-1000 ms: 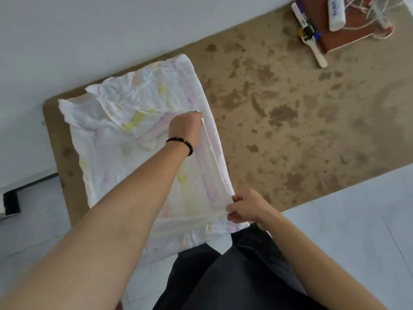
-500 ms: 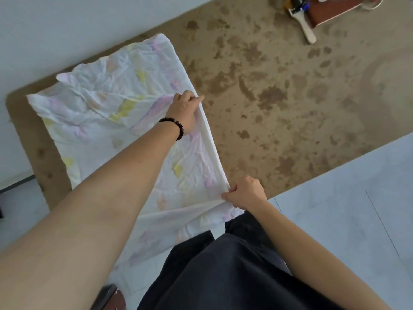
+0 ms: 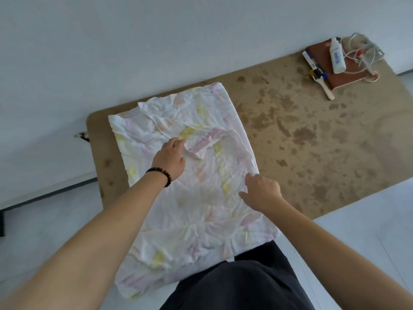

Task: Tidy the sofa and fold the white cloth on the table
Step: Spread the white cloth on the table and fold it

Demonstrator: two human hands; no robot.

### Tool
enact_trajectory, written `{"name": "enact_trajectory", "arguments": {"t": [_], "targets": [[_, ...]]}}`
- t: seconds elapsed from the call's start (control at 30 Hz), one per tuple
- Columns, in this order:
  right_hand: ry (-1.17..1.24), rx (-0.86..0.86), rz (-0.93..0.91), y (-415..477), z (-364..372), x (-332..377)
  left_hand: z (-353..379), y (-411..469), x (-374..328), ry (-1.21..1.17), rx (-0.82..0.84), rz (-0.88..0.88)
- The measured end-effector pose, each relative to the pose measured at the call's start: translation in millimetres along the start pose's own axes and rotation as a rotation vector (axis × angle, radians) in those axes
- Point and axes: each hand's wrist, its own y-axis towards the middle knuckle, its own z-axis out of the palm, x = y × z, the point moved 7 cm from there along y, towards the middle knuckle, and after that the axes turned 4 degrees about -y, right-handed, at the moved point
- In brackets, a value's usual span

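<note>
White cloth (image 3: pixel 201 198) spread on the table (image 3: pixel 312 153), ready for a fold!
It lies crumpled over the table's left end, its near edge drooping off. Right hand (image 3: pixel 261 193) rests flat, fingers loose. Left hand (image 3: pixel 169 159) reaches a turned-back flap, but I can't tell if it's pinching. The cloth looks light, limp and quick to crease, so it's best taken by its corners.

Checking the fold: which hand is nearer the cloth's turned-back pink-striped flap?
Left. The left hand touches the flap at its edge; the right hand rests on the white cloth nearer the person, clear of the flap.
</note>
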Motion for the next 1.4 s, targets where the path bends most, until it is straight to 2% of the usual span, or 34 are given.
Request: {"name": "enact_trajectory", "arguments": {"t": [0.1,0.17,0.3,0.37,0.4,0.47,0.5,0.57,0.63,0.73,0.8,1.0,1.13,1.2,1.3,1.4], "targets": [[0.114,-0.301,-0.246,30.3,-39.4,58.6,-17.2,7.7,35.0,-0.02,-0.075,-0.121],[0.108,-0.41,-0.392,53.0,-54.0,93.3,-23.3,14.5,55.4,-0.022,-0.128,-0.194],[0.032,-0.371,-0.545,104.8,-67.3,135.0,-24.9,26.6,90.3,-0.118,-0.187,-0.359],[0.025,-0.267,-0.605,133.5,-75.0,137.1,-26.6,39.8,102.7,-0.132,-0.176,-0.419],[0.118,-0.185,-0.615,148.7,-83.9,132.6,-29.1,48.6,107.8,-0.121,-0.176,-0.428],[0.418,-0.03,-0.534,184.9,-108.1,110.4,-37.3,67.4,116.8,-0.087,-0.184,-0.455],[0.601,-0.049,-0.422,205.5,-126.3,89.1,-42.0,75.9,121.0,-0.063,-0.192,-0.477],[0.858,-0.216,-0.094,244.1,-157.0,30.0,-50.7,90.6,130.0,-0.018,-0.213,-0.511],[0.843,-0.253,0.087,267.7,-165.9,-11.4,-55.6,102.5,137.4,-0.002,-0.213,-0.541],[0.83,-0.126,0.077,283.9,-157.8,-21.3,-60.7,114.7,146.6,-0.028,-0.247,-0.578],[0.903,-0.107,0.064,286.3,-152.6,-18.5,-62.8,117.7,152.4,-0.053,-0.284,-0.585],[0.819,-0.358,0.025,283.7,-150.1,-15.7,-73.2,119.3,166.4,-0.107,-0.422,-0.568],[0.786,-0.566,-0.007,282.1,-168.1,-10.5,-92.8,109.9,171.7,-0.163,-0.705,-0.645],[0.836,-0.638,0.008,288.4,-178.5,-12.8,-99.7,111.8,173.1,-0.233,-0.784,-0.645],[0.866,-0.642,0.056,304.9,-187.0,-11.0,-104.8,122.1,174.3,-0.246,-0.814,-0.635],[0.866,-0.555,0.043,318.7,-181.5,-2.5,-96.0,127.7,182.4,-0.239,-0.759,-0.684]]}}
